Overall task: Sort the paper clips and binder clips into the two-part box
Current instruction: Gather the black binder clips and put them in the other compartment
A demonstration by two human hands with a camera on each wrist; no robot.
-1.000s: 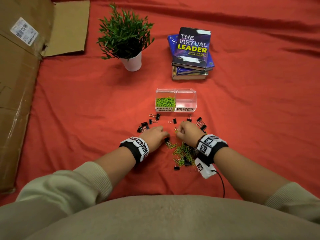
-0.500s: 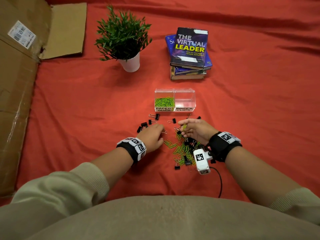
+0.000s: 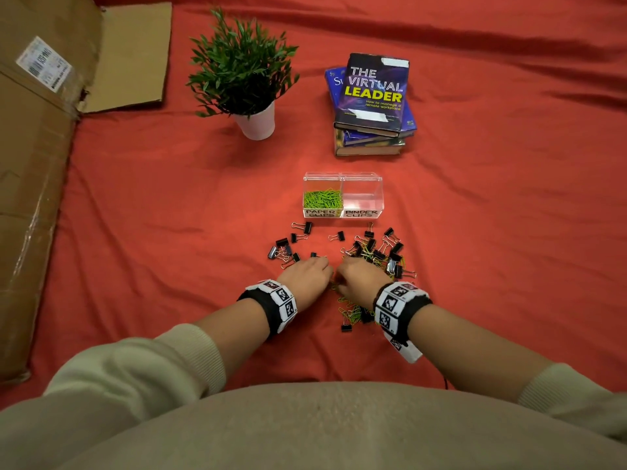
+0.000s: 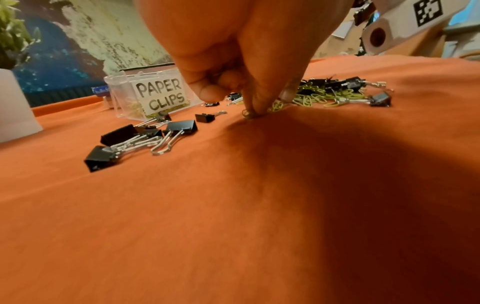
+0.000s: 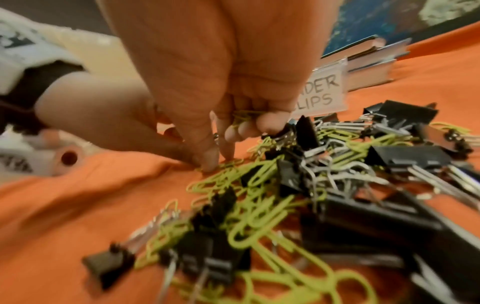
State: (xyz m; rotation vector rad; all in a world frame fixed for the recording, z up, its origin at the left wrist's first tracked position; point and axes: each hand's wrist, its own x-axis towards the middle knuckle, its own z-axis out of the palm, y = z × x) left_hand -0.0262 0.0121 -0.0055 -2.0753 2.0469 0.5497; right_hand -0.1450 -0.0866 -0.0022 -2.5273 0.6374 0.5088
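Observation:
A clear two-part box (image 3: 380, 193) stands on the red cloth, with green paper clips (image 3: 321, 199) in its left part; its right part, labelled binder clips (image 3: 362, 198), holds nothing. Black binder clips (image 3: 390, 252) and green paper clips (image 3: 349, 310) lie mixed in front of it. My left hand (image 3: 327, 271) pinches a green paper clip (image 4: 246, 114) against the cloth with thumb and forefinger. My right hand (image 3: 341, 276) is right beside it, with some green paper clips (image 5: 241, 117) in its curled fingers, and its thumb and forefinger pinch another clip (image 5: 228, 164) at the pile's edge.
A potted plant (image 3: 244, 72) and a stack of books (image 3: 373, 96) stand beyond the box. Flattened cardboard (image 3: 34, 164) covers the left edge. A separate group of binder clips (image 3: 281, 249) lies left of my left hand.
Half a second ago my right hand was turned up with a paper clip in its fingers; it has come back down onto the pile, close to my left hand.

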